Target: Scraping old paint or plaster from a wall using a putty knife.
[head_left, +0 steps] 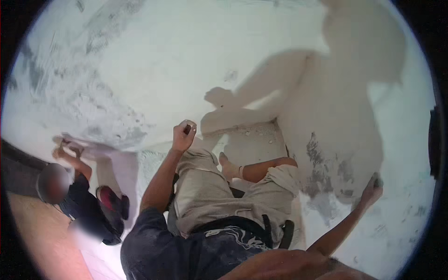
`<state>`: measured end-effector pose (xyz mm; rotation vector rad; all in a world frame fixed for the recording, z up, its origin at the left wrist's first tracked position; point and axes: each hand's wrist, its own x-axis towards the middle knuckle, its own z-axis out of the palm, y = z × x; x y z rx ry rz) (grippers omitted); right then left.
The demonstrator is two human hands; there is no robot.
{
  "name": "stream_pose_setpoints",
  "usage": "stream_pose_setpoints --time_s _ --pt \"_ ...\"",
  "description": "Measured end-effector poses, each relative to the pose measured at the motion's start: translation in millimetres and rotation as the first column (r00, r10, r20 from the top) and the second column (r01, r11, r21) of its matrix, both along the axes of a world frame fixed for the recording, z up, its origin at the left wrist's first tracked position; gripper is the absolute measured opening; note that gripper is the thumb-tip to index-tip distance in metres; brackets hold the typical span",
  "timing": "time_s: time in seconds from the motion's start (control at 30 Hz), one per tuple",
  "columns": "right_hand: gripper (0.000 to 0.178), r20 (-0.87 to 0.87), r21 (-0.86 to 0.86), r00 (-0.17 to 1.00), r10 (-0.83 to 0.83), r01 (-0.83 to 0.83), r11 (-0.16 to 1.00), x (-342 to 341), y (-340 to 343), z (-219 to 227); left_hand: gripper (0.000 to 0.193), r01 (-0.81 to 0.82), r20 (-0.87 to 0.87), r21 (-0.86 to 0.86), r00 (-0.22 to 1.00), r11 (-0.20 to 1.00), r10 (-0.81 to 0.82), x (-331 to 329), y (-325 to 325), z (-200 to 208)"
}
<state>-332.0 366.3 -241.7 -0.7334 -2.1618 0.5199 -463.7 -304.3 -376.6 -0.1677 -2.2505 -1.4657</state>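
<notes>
My left hand [185, 135] is raised in front of the wall above my left knee. Its fingers curl round a dark hollow, and I cannot make out whether anything is in it. Far to the right, my right hand [372, 192] is up against the side wall [345, 154], its fingers bent together. Something small and dark grey shows at its fingertips, too small to name. Rough grey patches mark the pale plastered wall [186, 60] ahead and the side wall near my right hand.
A person [84, 200] in dark clothing is at the left, one hand at the wall. My legs, in light trousers [205, 200], are bent, with one bare foot near the corner. Small crumbs lie on the ledge or floor [252, 140] there. My shadow falls across both walls.
</notes>
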Motion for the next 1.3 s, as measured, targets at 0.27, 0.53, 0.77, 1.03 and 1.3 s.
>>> stream_pose_setpoints --time_s 0.27,0.53,0.77,1.03,1.3 --pt "0.042 -0.025 0.075 0.978 0.205 -0.202 0.976 -2.2 -8.4 10.8 0.010 0.025 0.003 0.112 1.000 0.993 -0.025 14.5 -53.1 -3.2" --pt "0.047 0.145 0.112 0.986 0.080 -0.097 0.989 12.3 -8.3 27.5 0.010 -0.069 0.013 0.148 0.998 0.987 0.067 46.3 -76.6 12.7" --pt "0.047 0.073 0.244 0.994 0.076 -0.092 0.965 6.0 52.1 20.7 0.012 -0.139 0.006 0.248 0.990 0.959 0.142 78.9 -87.8 6.6" --pt "0.048 0.231 0.344 0.895 0.382 -0.443 0.828 -61.4 -103.8 9.1 0.005 -0.294 0.040 0.103 0.956 0.950 0.291 117.6 -126.4 10.6" --pt "0.041 0.254 0.079 0.445 0.858 -0.894 0.441 -141.3 -237.1 -16.1 0.002 -0.408 0.030 0.034 0.913 0.913 0.407 163.9 -81.3 27.2"
